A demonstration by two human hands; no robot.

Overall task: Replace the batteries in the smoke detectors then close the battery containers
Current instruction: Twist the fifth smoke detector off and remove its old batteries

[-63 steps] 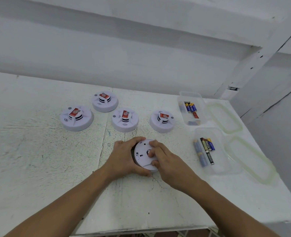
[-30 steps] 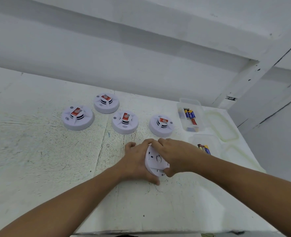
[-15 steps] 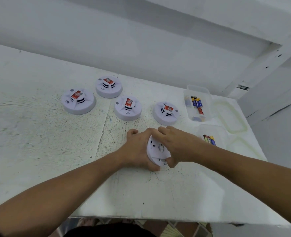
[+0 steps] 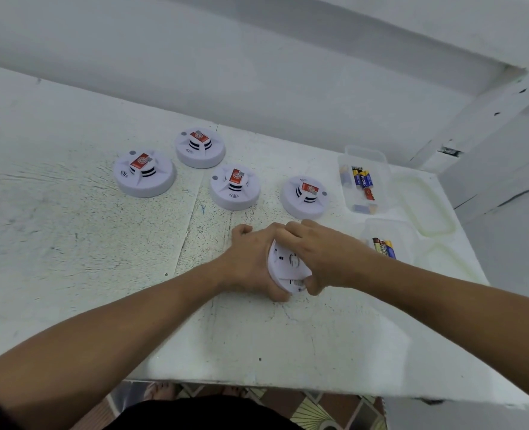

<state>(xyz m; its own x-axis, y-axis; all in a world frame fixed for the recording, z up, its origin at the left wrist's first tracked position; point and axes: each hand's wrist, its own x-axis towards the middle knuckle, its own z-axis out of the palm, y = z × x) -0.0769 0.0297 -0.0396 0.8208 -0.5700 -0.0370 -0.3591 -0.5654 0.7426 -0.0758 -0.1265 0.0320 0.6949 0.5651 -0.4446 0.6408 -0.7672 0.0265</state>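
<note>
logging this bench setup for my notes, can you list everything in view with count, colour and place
table: one, white and speckled, under everything
smoke detectors: four, white with red labels, far middle of the table
held smoke detector: one, white, tilted between both hands
battery containers: two, clear, lidless, right side; the near one is partly behind the right arm
batteries: several, mostly blue and yellow, inside both containers; exact count unclear
lids: two, translucent, flat on the table right of the containers
left hand: grips the held smoke detector's left side
right hand: fingers curled over its right side
</note>
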